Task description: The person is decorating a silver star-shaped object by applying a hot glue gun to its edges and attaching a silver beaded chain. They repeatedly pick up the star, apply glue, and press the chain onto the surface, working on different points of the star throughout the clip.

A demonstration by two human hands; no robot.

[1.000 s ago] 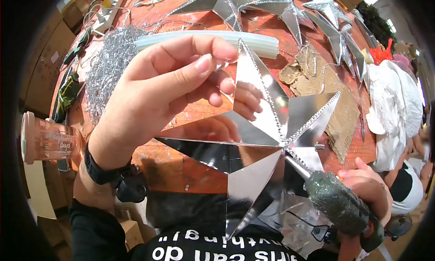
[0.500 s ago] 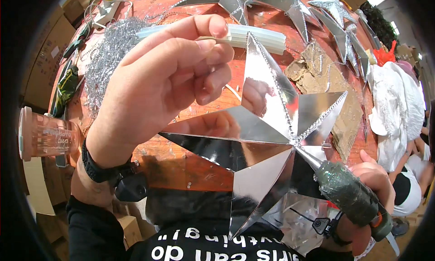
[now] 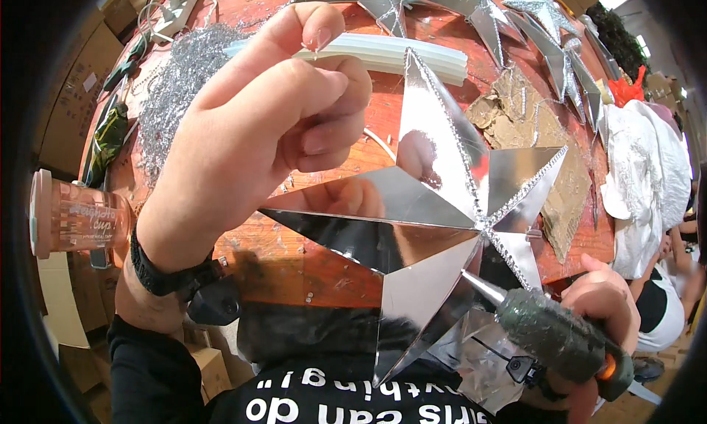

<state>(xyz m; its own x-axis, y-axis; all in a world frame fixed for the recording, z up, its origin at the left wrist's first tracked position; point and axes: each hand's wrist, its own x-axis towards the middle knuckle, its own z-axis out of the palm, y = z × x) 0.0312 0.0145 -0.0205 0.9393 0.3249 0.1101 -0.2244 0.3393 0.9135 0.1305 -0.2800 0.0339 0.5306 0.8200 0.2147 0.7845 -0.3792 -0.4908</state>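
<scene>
A large silver mirror-foil star [image 3: 442, 203] with glitter-lined ridges is held up above the red-brown table [image 3: 309, 269]. My left hand [image 3: 250, 129] is raised close to the camera with thumb and forefinger pinched together. Its curled fingers lie against the star's left facets and are reflected in the foil; the exact grip is hidden. My right hand [image 3: 604, 299] holds a glitter-crusted glue gun [image 3: 552, 336] whose metal nozzle points up at the star's centre, just under the ridge junction.
A bundle of pale glue sticks [image 3: 398, 56] and silver tinsel [image 3: 177, 78] lie behind my left hand. Several finished silver stars [image 3: 471, 4] sit at the far edge. Cardboard scraps [image 3: 567, 188], white cloth [image 3: 641, 166], a pink cup [image 3: 81, 218] and another person [image 3: 663, 306] surround the table.
My left hand has risen toward the camera, its fingers closing into a pinch. The star has shifted slightly right. The glue gun has stayed at the star's centre.
</scene>
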